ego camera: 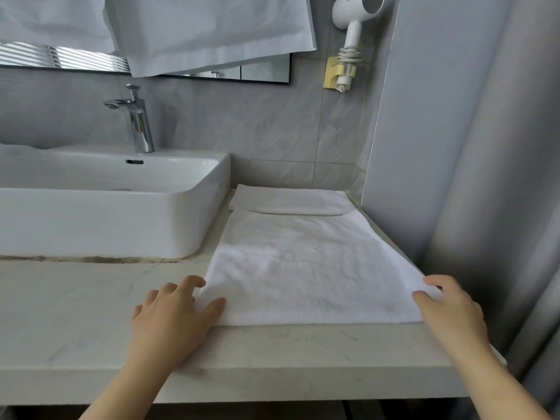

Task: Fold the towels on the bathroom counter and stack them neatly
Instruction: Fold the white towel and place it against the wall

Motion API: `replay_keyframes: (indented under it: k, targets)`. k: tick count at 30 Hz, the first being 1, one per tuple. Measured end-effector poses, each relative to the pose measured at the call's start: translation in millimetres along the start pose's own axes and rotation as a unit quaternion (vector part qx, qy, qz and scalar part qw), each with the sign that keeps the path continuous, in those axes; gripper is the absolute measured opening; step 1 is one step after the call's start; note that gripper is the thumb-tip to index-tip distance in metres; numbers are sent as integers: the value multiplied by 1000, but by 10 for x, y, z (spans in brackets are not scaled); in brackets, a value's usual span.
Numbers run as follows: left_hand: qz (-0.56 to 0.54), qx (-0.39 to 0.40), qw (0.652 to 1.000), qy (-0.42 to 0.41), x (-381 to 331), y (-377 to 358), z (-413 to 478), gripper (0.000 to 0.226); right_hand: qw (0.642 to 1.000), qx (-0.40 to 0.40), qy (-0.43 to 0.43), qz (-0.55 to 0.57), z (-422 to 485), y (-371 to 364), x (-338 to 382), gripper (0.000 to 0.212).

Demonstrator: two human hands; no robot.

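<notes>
The left hand point(174, 310) pinches the near left corner of the towel point(303, 268), thumb on top and fingers curled beside the edge. The right hand point(448, 307) pinches the near right corner the same way. The towel lies flat on the tabletop point(75, 313), right of the sink point(106, 219), its near edge close to the tabletop's front edge and its right side near the wall. Just beyond it, at the far end, a folded towel point(291, 201) lies touching its far edge. The step in hand looks like the first fold: both corners should lift together, travel level to the far edge, and land with the corners matched. Keeping the cloth taut between the hands should prevent a skewed crease. A hair dryer point(354, 22) hangs on the far wall.
</notes>
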State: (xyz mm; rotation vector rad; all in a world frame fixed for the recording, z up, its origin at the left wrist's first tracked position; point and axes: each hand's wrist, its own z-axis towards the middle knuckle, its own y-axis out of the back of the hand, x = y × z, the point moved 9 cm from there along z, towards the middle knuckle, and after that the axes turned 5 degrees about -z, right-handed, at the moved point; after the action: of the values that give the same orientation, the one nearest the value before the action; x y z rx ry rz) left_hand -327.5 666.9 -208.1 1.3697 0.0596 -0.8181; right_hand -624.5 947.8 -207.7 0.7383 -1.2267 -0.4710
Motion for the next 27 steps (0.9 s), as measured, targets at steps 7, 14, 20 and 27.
replay_keyframes:
  k: [7, 14, 20, 27]
  targets:
    - [-174, 47, 984, -15, -25, 9, -55, 17, 988, -6, 38, 147, -32, 69, 0, 26]
    - [-354, -26, 935, 6, 67, 93, 8, 20, 964, -10, 45, 264, 21, 116, -38, 28]
    - [-403, -51, 914, 14, 58, 203, 87, 13, 960, -58, 70, 266, 88, 180, -53, 24]
    - [-377, -66, 924, 5, 55, 267, 120, 16, 953, -87, 80, 279, 107, 235, -65, 14]
